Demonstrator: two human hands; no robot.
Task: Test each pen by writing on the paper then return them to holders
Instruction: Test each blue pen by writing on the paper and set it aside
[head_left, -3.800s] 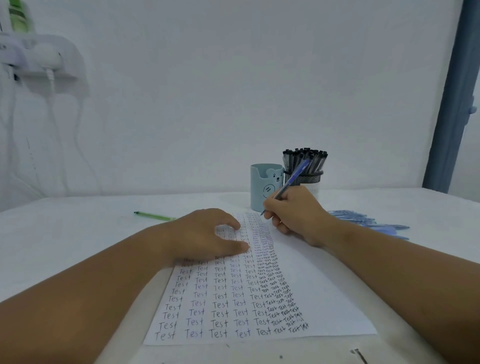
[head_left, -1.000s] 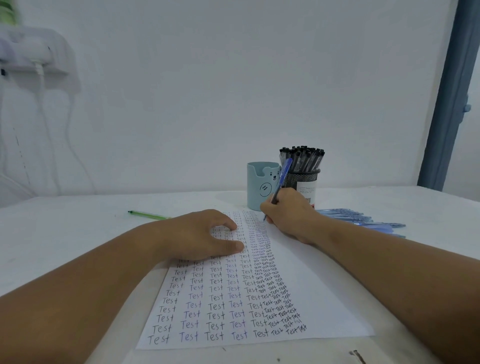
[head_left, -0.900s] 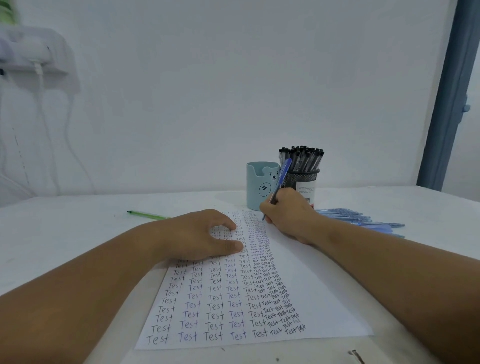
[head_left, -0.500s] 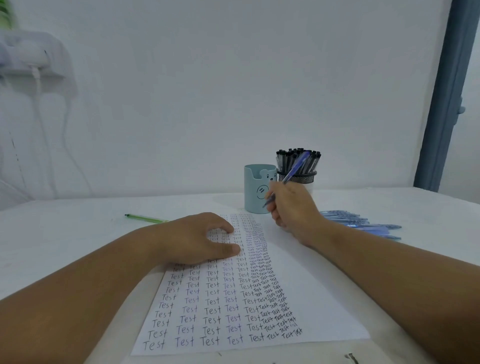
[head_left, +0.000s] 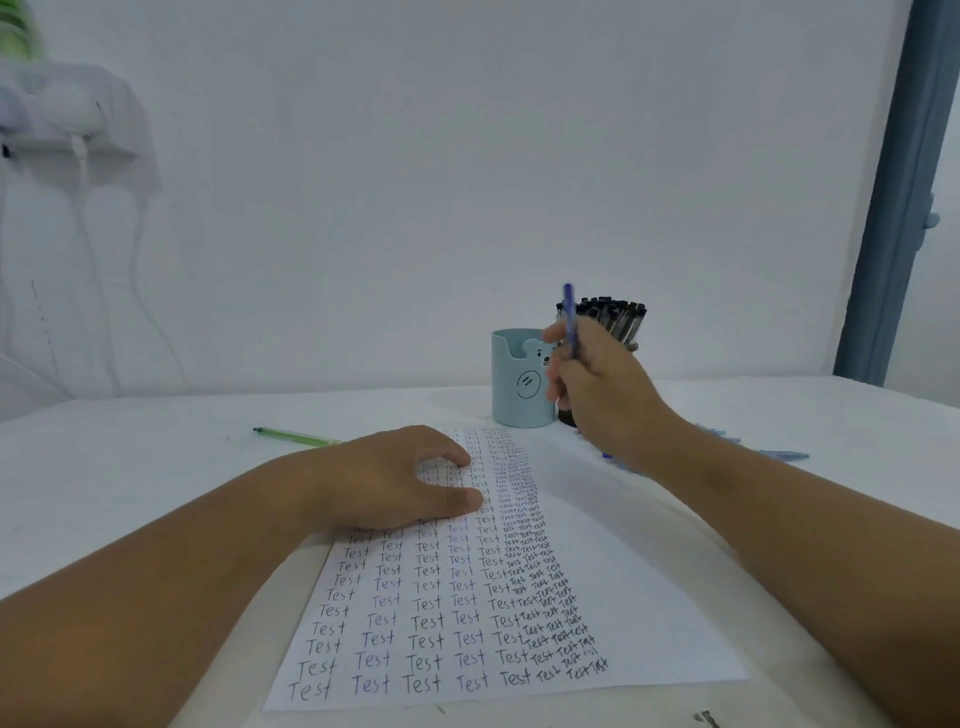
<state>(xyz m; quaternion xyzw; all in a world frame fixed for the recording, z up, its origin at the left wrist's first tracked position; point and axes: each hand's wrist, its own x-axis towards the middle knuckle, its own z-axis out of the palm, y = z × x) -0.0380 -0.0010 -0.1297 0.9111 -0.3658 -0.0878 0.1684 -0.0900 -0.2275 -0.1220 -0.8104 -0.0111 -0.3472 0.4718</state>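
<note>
Right hand (head_left: 602, 384) grips blue pen (head_left: 570, 317); left hand (head_left: 395, 478) flat on "Test"-covered paper (head_left: 623, 597).

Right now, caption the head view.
Right hand lifts blue pen beside bear holder; left hand steadies paper.

The left hand (head_left: 400, 480) lies palm down, fingers loosely spread and pressing flat. The right hand (head_left: 602, 389), raised ahead of it, pinches a blue pen (head_left: 570, 322) (held nearly upright).
</note>
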